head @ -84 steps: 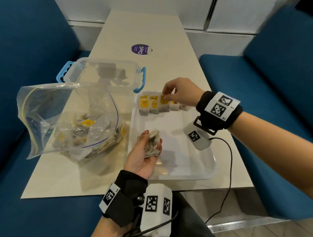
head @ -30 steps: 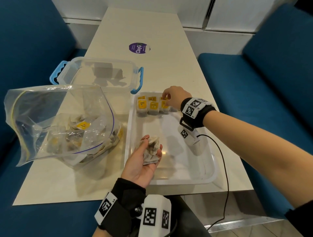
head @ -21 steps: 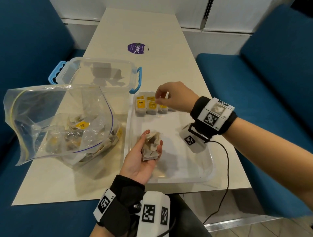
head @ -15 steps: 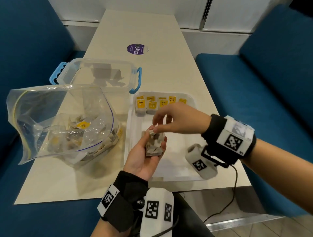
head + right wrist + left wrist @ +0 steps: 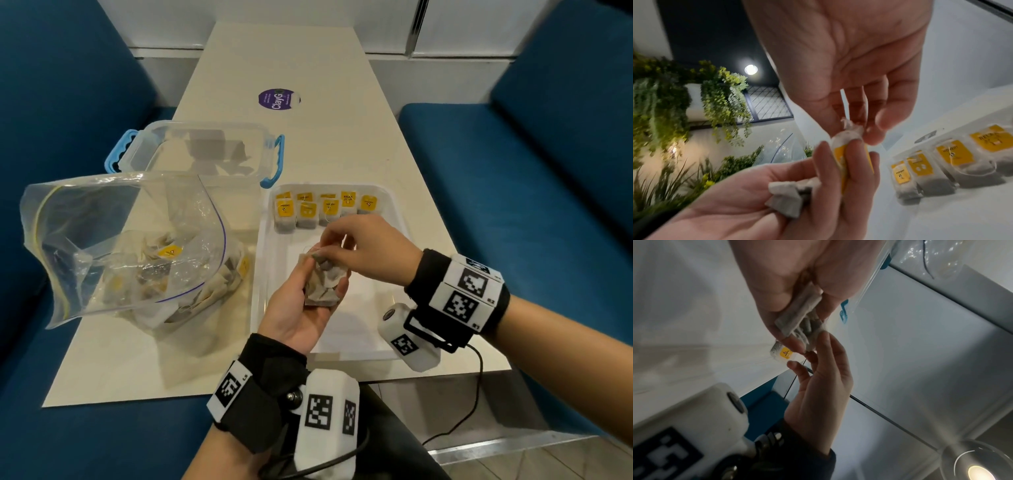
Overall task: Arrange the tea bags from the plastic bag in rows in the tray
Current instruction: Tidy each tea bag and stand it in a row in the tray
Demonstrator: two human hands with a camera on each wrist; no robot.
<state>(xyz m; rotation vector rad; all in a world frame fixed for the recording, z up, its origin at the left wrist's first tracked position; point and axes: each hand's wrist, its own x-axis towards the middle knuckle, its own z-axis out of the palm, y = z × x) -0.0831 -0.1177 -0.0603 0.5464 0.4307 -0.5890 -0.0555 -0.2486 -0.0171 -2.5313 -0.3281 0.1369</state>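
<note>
Most of the tray (image 5: 404, 219) floor lies bare; tea bags (image 5: 322, 209) line only its far edge, seemingly in two rows. Above the tray, the left hand (image 5: 298, 308) cups a bundle (image 5: 322, 287) of tea bags, fingers curled round it. The right hand (image 5: 370, 250) pinches one bag at the top. The plastic bag (image 5: 130, 246), on the desk (image 5: 329, 137) beside the tray, holds more.

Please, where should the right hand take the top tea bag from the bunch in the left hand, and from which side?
Best at its crumpled upper edge, which sticks out above the left hand and its fingers. The right hand should come from above and pinch that edge of the top tea bag with thumb and fingertips, then lift it away from the bunch. The yellow tag side lies under the left fingers.
</note>
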